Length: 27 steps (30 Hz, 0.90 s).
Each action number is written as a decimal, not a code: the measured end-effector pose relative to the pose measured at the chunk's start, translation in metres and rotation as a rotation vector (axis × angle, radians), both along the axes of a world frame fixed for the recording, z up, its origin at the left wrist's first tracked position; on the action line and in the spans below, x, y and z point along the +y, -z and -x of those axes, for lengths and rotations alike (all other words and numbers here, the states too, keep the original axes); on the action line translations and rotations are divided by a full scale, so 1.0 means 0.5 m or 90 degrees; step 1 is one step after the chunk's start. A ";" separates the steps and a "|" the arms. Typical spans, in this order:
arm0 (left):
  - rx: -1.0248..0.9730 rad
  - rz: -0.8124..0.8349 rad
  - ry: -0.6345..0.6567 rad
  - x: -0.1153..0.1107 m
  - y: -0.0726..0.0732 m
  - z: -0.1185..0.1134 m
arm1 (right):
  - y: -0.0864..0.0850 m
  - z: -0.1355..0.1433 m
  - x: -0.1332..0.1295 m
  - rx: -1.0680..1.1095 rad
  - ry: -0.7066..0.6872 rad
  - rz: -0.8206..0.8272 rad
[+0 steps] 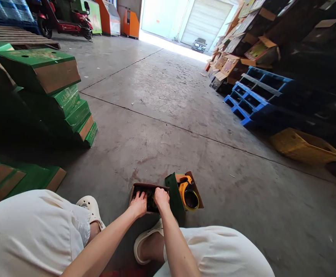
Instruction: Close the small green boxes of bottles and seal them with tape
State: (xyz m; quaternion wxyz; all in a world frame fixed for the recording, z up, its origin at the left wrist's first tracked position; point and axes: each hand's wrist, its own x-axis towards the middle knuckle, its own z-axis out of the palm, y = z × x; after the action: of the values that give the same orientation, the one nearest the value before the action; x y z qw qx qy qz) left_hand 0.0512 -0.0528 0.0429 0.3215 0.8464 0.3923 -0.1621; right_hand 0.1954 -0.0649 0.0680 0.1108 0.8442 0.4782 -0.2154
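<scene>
An open cardboard box [132, 189] with dark contents rests on the floor between my feet. My left hand [139, 204] reaches over its near left part, fingers spread on the contents. At the box's right end is my right hand [161, 197], its fingers bent down inside and their tips hidden. Right beside this box stands a second, green and brown box [175, 192]. An orange tape dispenser [186, 188] with a roll of tape lies in or on that second box.
Green boxes [75, 111] are stacked at the left, more lying nearer. Blue pallets [250, 96], a yellow bin [306, 144] and piled cartons [231, 63] stand at the right. A red scooter [67, 21] and a car [199, 45] are farther back.
</scene>
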 end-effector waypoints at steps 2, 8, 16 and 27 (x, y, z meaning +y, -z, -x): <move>0.001 -0.004 -0.001 0.000 -0.003 -0.001 | 0.007 -0.003 0.015 0.002 0.011 0.006; 0.003 -0.004 -0.013 0.006 -0.002 -0.006 | 0.015 0.011 -0.019 -0.030 0.074 -0.030; -0.020 -0.009 -0.022 -0.003 0.003 0.007 | 0.024 0.052 -0.078 0.009 0.097 -0.092; -0.299 -0.156 -0.438 0.053 -0.018 0.084 | -0.064 -0.058 -0.103 0.067 0.258 -0.145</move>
State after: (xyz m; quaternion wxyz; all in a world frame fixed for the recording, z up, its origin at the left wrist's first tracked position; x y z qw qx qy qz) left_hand 0.0092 -0.0264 0.0521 0.3347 0.7120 0.5842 0.1995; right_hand 0.2244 -0.1166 0.0998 -0.0558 0.9176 0.3251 -0.2217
